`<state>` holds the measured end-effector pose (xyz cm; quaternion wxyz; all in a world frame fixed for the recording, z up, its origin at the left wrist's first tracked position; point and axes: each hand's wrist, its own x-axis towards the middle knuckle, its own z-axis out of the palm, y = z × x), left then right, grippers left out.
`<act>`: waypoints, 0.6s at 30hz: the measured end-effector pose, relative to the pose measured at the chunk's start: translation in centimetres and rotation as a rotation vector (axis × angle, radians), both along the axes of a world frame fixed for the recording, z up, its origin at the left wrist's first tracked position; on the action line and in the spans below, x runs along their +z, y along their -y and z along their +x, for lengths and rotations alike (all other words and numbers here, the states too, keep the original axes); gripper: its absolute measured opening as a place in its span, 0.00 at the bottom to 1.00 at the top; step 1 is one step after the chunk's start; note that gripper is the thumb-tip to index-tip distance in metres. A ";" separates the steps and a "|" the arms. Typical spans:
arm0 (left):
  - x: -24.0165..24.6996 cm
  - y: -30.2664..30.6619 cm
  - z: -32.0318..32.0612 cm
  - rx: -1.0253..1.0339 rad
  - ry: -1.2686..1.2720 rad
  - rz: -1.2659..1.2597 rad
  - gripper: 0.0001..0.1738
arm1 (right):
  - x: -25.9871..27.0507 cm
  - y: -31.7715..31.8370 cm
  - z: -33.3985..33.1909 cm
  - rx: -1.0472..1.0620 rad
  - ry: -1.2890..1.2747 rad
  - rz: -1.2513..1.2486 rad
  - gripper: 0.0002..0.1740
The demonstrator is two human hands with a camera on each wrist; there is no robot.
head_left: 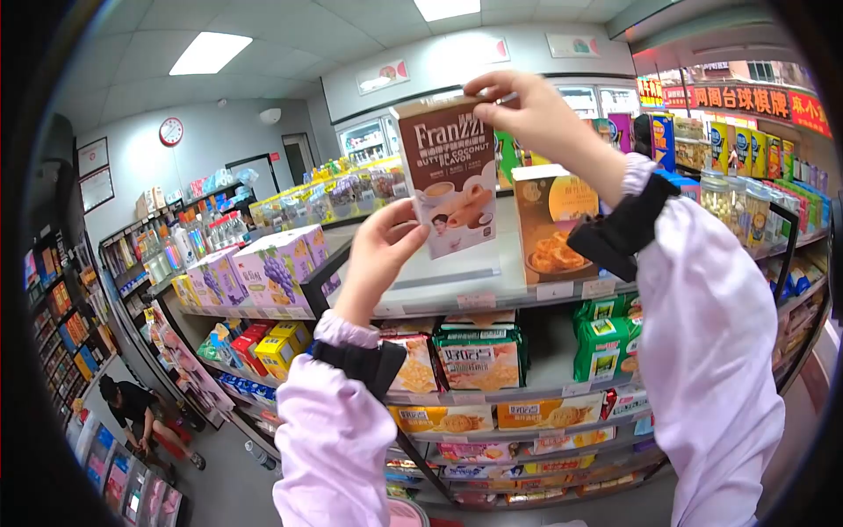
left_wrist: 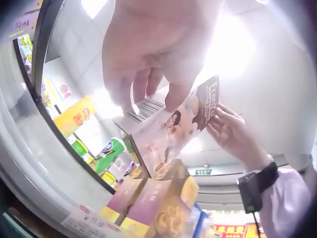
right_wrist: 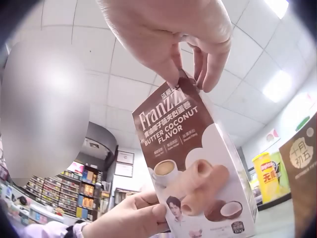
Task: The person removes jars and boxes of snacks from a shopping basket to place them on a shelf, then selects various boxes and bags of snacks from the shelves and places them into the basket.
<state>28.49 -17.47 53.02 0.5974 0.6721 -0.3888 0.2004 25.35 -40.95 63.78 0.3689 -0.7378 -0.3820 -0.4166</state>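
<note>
- Brown-and-white box (head_left: 446,180) held upright above a shop's top shelf (head_left: 500,274), just left of an orange box (head_left: 553,224).
- Right hand (head_left: 527,110) pinches its top corner, fingertips clamped on the edge.
- Left hand (head_left: 379,250) grips the bottom corner, thumb and fingers closed on it.
- Purple boxes (head_left: 277,268) stand well to the left.

The biscuit box (head_left: 446,180) is above the top shelf (head_left: 457,283), with the left hand (head_left: 379,255) at its lower corner and the right hand (head_left: 527,110) at its top. Just right of it, another box (head_left: 553,224) stands on the shelf. Cartons (head_left: 272,268) sit farther left, and packets (head_left: 479,360) lie on the shelf below.
</note>
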 end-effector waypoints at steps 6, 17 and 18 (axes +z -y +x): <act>-0.9 1.7 7.8 0.029 -0.102 0.046 0.28 | -0.9 -1.2 5.8 -0.302 0.149 -0.074 0.19; -3.2 1.4 13.0 0.116 -0.200 0.342 0.25 | -4.4 -1.2 9.6 -0.610 -0.118 -0.334 0.16; -3.0 1.4 12.8 0.149 -0.225 0.402 0.25 | -4.2 -1.2 9.4 -0.635 -0.170 -0.391 0.14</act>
